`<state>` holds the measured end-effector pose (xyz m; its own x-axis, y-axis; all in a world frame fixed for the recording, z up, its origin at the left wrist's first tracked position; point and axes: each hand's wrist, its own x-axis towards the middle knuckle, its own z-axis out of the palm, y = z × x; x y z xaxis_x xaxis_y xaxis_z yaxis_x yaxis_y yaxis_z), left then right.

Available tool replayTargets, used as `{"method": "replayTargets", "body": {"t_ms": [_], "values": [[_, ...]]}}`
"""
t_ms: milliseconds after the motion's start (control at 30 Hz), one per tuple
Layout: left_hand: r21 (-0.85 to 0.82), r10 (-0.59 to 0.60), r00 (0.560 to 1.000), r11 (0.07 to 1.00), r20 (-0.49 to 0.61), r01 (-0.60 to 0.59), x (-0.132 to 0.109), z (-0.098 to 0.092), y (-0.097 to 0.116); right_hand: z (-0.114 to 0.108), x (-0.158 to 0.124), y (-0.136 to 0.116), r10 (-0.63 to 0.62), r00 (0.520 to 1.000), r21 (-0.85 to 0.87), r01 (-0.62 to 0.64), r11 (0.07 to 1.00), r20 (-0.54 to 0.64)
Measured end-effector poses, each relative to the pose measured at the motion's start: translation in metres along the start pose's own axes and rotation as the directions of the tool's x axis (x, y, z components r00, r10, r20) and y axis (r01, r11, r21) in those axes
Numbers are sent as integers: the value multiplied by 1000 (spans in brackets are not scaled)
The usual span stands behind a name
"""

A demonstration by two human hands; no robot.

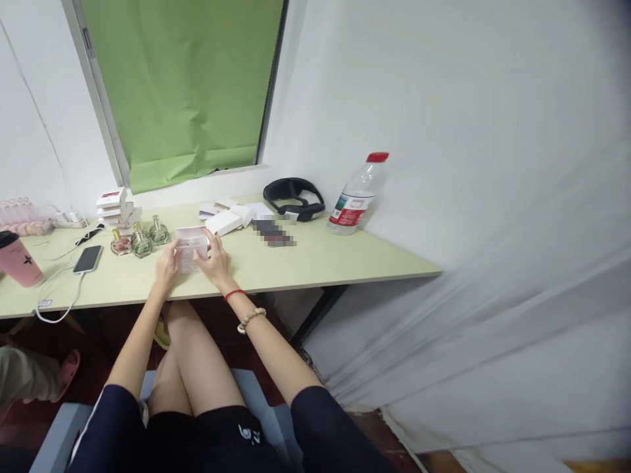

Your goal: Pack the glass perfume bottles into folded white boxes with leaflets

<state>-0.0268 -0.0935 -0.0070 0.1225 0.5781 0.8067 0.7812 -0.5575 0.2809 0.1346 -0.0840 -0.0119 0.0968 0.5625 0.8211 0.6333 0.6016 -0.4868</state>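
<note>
Both hands rest on the pale green table point(315, 259) around a small white box point(190, 248). My left hand point(167, 264) grips its left side and my right hand point(214, 259) grips its right side, fingers curled on the box. Three small glass perfume bottles point(140, 240) stand just left of the box. A stack of small white and red boxes point(116, 207) sits behind the bottles. More flat white boxes point(227, 218) lie behind my right hand.
A phone point(87, 259) on a white cable lies at the left, next to a pink cup point(18, 261). A black headband device point(294, 199) and a plastic water bottle point(357, 196) stand at the back right by the white wall. Another person's foot point(64, 371) shows under the table.
</note>
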Motion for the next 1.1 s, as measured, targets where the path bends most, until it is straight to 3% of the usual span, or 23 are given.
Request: {"method": "replayTargets", "body": {"t_ms": [200,500,900,1100], "values": [[0,-30,999,1000,10,30,0,0,-1,2,0,2,44,998,54,-42,998,-48],[36,-64,998,997,0,64,0,-1,-2,2,4,5,100,994,156,-105,982,34],[75,-78,997,994,-16,79,3,-5,0,12,3,10,-72,987,171,96,981,-140],[67,-51,999,996,5,51,2,-6,1,6,4,6,-92,992,147,104,984,-89]]}}
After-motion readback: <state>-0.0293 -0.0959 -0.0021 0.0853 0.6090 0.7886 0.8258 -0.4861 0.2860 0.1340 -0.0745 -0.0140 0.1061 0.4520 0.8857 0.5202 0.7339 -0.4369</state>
